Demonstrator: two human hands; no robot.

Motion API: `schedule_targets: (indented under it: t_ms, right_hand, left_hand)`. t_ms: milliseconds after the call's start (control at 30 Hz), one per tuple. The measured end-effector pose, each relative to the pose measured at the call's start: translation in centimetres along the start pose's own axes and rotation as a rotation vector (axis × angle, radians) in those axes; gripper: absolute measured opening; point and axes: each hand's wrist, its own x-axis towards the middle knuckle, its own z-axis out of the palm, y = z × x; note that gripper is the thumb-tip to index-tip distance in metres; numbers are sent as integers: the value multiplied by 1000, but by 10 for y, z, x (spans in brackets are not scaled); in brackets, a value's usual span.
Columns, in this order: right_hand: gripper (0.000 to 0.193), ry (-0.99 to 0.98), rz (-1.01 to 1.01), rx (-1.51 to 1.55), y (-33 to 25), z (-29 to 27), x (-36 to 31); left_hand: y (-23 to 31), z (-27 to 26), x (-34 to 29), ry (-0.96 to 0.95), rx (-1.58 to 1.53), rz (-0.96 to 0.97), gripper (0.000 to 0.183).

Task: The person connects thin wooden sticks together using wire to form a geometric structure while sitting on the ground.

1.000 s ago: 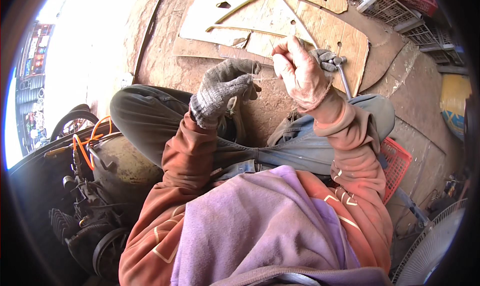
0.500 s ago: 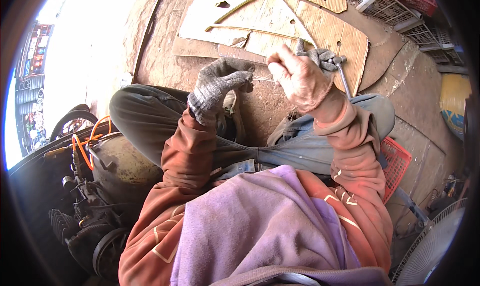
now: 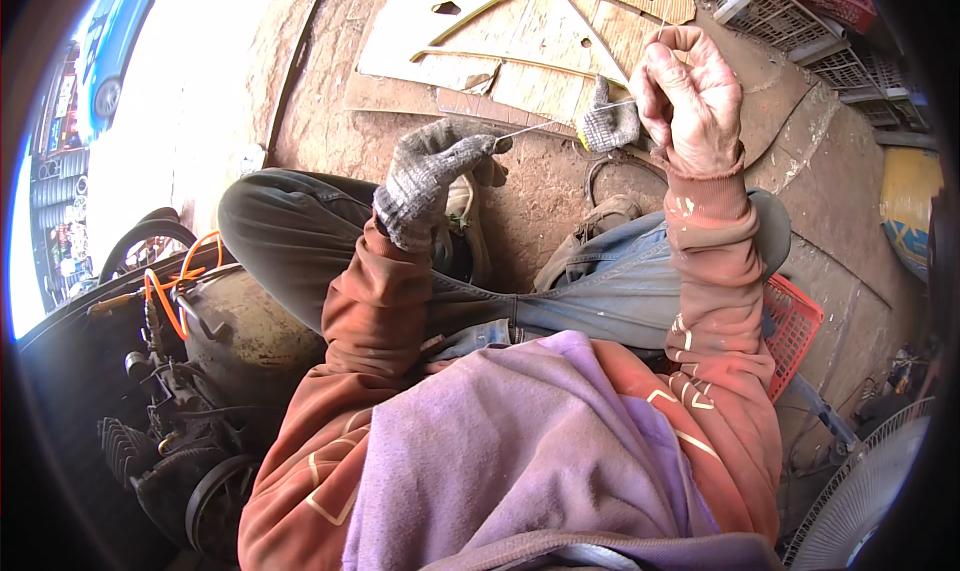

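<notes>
My left hand [image 3: 432, 176], in a grey knitted glove, is closed in a pinch on one end of a thin pale strand [image 3: 548, 125]. Whether it is thread or wire I cannot tell. Up and to the right, my bare right hand [image 3: 690, 99] grips the strand's other stretch between thumb and fingers, and the strand runs taut between both hands. An empty grey glove [image 3: 610, 129] lies just left of my right hand, at the edge of the flattened cardboard [image 3: 540, 31]. A dark curved piece [image 3: 625, 167] lies on the floor below that glove.
Long thin strips [image 3: 500, 59] lie across the cardboard. Plastic crates [image 3: 790, 21] stand at the far right, and a red basket [image 3: 793, 336] sits beside my right leg. A compressor-like machine with a tank [image 3: 250, 321] and orange hose is at my left; a fan [image 3: 865, 496] stands lower right.
My right hand has moved up and right, drawing the strand out longer. The hammer seen beside the glove is now out of sight. A blue vehicle has appeared at the upper left.
</notes>
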Motion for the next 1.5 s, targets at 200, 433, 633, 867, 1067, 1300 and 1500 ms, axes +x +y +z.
schedule_targets:
  t_ms: [200,433,633,867,1067,1300,1500]
  right_hand:
    - [9,74,-123,-145,-15,-27,10]
    - [11,-297,42,-237,29,14,-20]
    - [8,-530,-90,-712,40,36,-37]
    - [6,-535,-138,-782,38,37,-36]
    - [7,-535,-130,-782,43,36,-37]
    - [6,-520,-42,-757,47,42,-40]
    - [6,-488,-69,-657,56,45,-44]
  left_hand:
    - [2,-6,0,4,-4,-12,19]
    - [-3,-13,1,-64,-52,103,24]
    - [-9,-16,1,-154,-233,127,29]
    - [1,-8,-3,-149,-198,97,32]
    - [3,-3,-7,-126,-176,115,30]
    - [6,0,-7,-152,-94,198,34]
    - [4,-4,-5,-181,-146,118,34]
